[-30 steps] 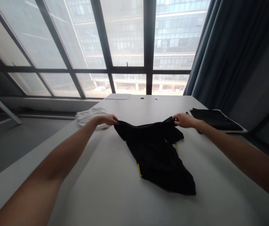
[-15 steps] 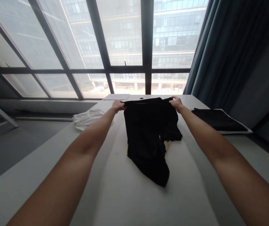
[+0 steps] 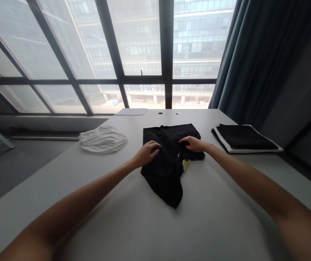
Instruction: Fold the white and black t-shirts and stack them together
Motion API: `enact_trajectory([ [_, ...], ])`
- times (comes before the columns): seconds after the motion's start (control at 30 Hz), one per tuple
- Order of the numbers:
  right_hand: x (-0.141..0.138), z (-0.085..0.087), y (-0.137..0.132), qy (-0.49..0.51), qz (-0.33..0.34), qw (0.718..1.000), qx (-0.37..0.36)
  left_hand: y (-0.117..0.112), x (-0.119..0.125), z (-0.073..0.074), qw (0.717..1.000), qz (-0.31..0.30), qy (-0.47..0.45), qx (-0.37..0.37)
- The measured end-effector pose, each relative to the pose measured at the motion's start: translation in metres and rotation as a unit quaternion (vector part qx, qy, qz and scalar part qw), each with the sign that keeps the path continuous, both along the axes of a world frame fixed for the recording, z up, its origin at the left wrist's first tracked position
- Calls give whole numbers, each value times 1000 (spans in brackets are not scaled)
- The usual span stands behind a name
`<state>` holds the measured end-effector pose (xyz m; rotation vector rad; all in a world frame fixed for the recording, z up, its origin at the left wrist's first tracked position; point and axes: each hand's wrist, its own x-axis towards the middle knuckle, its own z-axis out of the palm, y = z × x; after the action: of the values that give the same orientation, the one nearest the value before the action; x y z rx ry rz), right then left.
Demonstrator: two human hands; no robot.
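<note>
A black garment lies spread on the white table, with a straight far edge and two parts that split toward me. Small yellow and white patches show at the split, and a bit of yellow at its left side; its exact kind is unclear. Over its left part rests my left hand, fingers loosely curved and thumb apart, gripping nothing visible. My right hand is above the right part, fingers stretched leftward and open. Whether the fingertips press on the cloth is hard to tell.
To the left lies a crumpled white cloth. Folded black and white cloths are stacked at the right edge. Papers sit at the far left corner, near round holes in the tabletop. Windows and a dark curtain stand beyond.
Both hands have let go of the garment's far corners and come back toward me and inward over its middle. The garment, stretched between them before, now lies on the table.
</note>
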<state>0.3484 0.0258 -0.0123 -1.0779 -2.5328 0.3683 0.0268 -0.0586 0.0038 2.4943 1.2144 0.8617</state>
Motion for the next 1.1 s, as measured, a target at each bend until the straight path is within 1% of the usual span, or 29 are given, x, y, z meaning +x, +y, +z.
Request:
enact_trajectory([
  [0.07,-2,1,-4,-31,-18,999,12,-47,8,4,997,-66,27,-24],
  [0.13,0,4,-7,-38,-28,999,14,-86,14,5,990,-104,87,-32],
  [0.2,7,12,-10,-24,-28,999,20,-111,16,-1,985,-114,132,-7],
  [0.23,12,18,-14,-16,-29,999,28,-119,16,-5,984,-110,143,8],
  [0.27,18,24,-18,-10,-31,999,39,-123,16,-10,984,-103,147,23],
  [0.33,32,41,-29,-7,-39,997,62,-123,14,-18,986,-83,139,46],
  [0.4,48,60,-45,-10,-45,996,82,-116,10,-20,989,-62,119,59],
  [0.43,55,70,-55,-12,-46,995,89,-111,8,-19,991,-54,106,63],
  [0.53,70,96,-89,-10,-45,994,102,-100,-2,-7,995,-34,70,64],
  [0.6,75,108,-116,-2,-44,995,90,-95,-10,3,997,-21,48,56],
  [0.63,76,112,-130,3,-44,997,71,-95,-15,7,998,-17,38,48],
  [0.7,78,116,-160,4,-39,999,4,-98,-23,15,999,-18,28,26],
  [0.77,82,114,-185,-11,-18,996,-91,-106,-28,19,999,-38,35,9],
  [0.83,90,105,-201,-25,7,980,-198,-118,-28,20,996,-77,54,6],
  [0.87,96,99,-204,-22,13,970,-242,-124,-27,19,993,-100,68,9],
  [0.9,104,91,-204,-11,8,962,-272,-130,-26,18,989,-123,83,16],
  [0.93,112,82,-200,6,-11,959,-282,-136,-23,16,985,-142,99,29],
  [0.97,120,73,-194,28,-41,963,-266,-141,-21,14,980,-155,116,48],
  [1.03,135,52,-178,56,-137,973,-176,-147,-16,9,969,-168,149,103],
  [1.1,143,32,-160,67,-219,966,-117,-149,-11,3,957,-168,179,153],
])
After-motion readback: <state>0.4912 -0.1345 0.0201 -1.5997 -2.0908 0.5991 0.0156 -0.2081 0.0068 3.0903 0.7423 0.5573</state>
